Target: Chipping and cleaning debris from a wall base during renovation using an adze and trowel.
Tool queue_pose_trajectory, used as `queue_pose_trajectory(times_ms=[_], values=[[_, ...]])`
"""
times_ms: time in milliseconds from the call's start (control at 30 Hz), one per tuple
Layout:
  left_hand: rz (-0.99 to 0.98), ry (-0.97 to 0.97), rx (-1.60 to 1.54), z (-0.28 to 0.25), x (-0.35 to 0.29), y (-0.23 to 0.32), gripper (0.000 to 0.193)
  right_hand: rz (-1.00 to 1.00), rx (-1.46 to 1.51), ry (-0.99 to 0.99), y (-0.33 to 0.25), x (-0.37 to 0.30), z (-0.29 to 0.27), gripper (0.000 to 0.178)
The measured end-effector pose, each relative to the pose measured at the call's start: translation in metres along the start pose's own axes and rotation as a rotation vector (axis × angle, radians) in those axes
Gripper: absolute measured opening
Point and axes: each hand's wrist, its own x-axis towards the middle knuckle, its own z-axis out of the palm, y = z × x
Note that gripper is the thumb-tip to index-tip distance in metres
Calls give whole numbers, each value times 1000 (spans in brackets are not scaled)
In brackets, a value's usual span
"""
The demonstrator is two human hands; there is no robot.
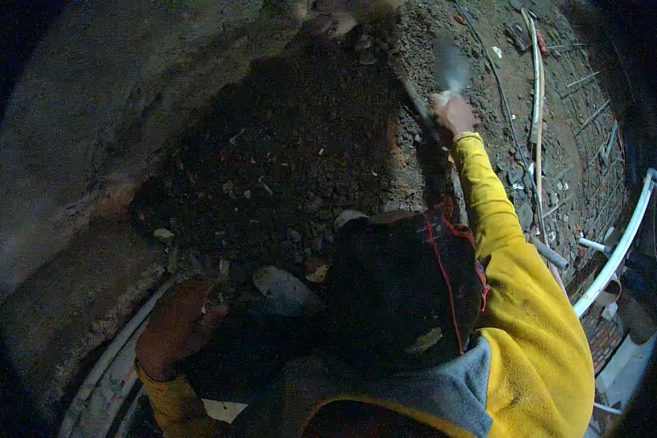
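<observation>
My right hand (456, 117) reaches far forward and is closed around the handle of a trowel (452, 67). The metal blade is smeared by motion over a strip of rough grey mortar or gravelly soil (420, 33). Down at the left, my left hand (179, 321) hangs bent beside my leg, in deep shadow. Its fingers are too dark to make out, and I see no tool by it. Dark cloth with red piping (401, 292) covers my bent right leg. A pale rounded shape, perhaps a shoe tip (281, 288), shows on the dark ground.
A rough wall (87, 139) rises at the left. Dark soil with rubble (285, 153) lies in front of me. On the right are a thin cable (504, 102), a pale hose (539, 95), a curved white pipe (628, 237) and a grid of metal bars (598, 168). Pale pipes (120, 347) run at lower left.
</observation>
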Motion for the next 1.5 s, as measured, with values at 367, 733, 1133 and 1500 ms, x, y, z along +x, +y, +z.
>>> queue_pose_trajectory(times_ms=[367,733,1133,1500], values=[[47,10,-38,5,3,-6,43,-182,113,-133,21,37,-13,45],[51,31,21,2,3,-1,44,-452,87,-11,-13,21,-50,44],[-1,56,23,5,1,8,41,-251,-48,-6,-3,21,-35,44],[126,157,37,0,-5,14,43,-352,77,-264,-6,6,-45,52]])
